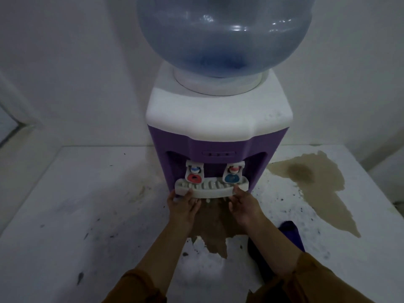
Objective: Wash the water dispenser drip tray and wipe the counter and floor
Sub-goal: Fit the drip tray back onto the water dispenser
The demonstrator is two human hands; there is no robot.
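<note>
1. The drip tray (211, 187) is being held at the foot of the water dispenser (218, 136), directly below the two taps (195, 177), and is judged to be still seated in its slot.
2. The left hand (184, 206) is being kept at the tray's left end, fingers curled onto its front lip.
3. The right hand (243, 204) is being kept at the tray's right end, fingers loosely together against the lip; a firm clamp cannot be told.
4. This two-ended hold is judged to be serving a level pull, so that any water inside is not being tipped.
5. A brown spill (314, 184) is lying on the counter (72, 193) right of the dispenser; another is spreading in front of it, under the hands.
6. Dark specks are scattered around the dispenser base.
7. A dark purple object (290, 231) is lying right of the right forearm; its identity cannot be told.
</note>
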